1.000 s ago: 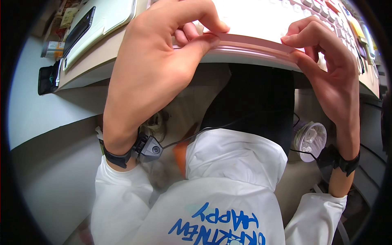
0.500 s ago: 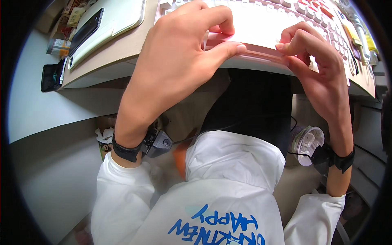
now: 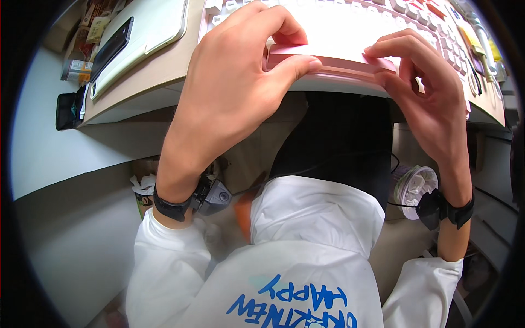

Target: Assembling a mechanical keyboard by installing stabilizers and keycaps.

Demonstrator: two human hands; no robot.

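Observation:
Along the front edge of a pink-cased keyboard (image 3: 432, 27) with white keycaps lies a long pink strip (image 3: 339, 58). My left hand (image 3: 232, 76) pinches its left end, the thumb along the near side and the fingers bent over the far side. At the other end, my right hand (image 3: 426, 79) has a fingertip on top of the strip and the thumb against its near side. Glare washes out the middle of the keyboard, so I cannot tell whether the strip is attached to it.
On the desk's left lie a white tablet-like slab (image 3: 158, 27) and a black phone (image 3: 112, 49), with a can (image 3: 75, 70) beside them. Tools and cables (image 3: 481, 49) lie at the right. Below stands a bin (image 3: 418, 191) with crumpled paper.
Both hands have shifted slightly, the left one a little to the left. More of the strip's pink upper face shows now, and it looks tilted or raised.

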